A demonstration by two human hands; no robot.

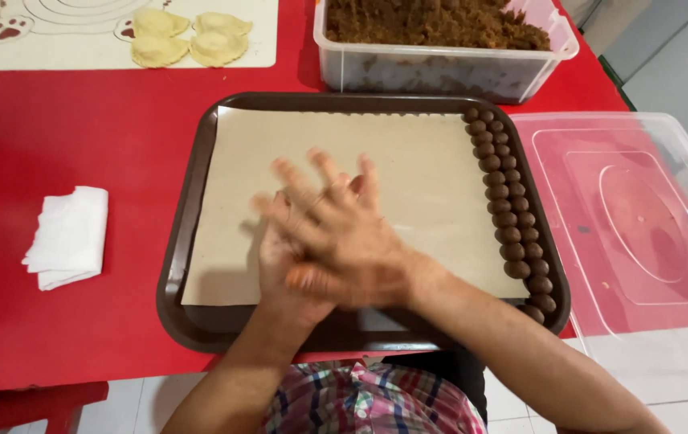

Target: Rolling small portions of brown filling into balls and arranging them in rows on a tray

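Note:
My right hand [336, 221] lies flat on top of my left hand [275, 257], palms pressed together over the brown tray [179, 241], both blurred by motion. What is between the palms is hidden. The tray is lined with tan paper [408, 169]. Two rows of small brown balls [508, 205] run along the tray's right edge. A clear tub of brown crumbly mixture [440, 24] stands beyond the tray.
A clear plastic lid [641, 217] lies to the right of the tray on the red table [103, 145]. A folded white napkin [69, 237] lies to the left. Pale folded pastries [187, 36] rest on a white mat at the back left.

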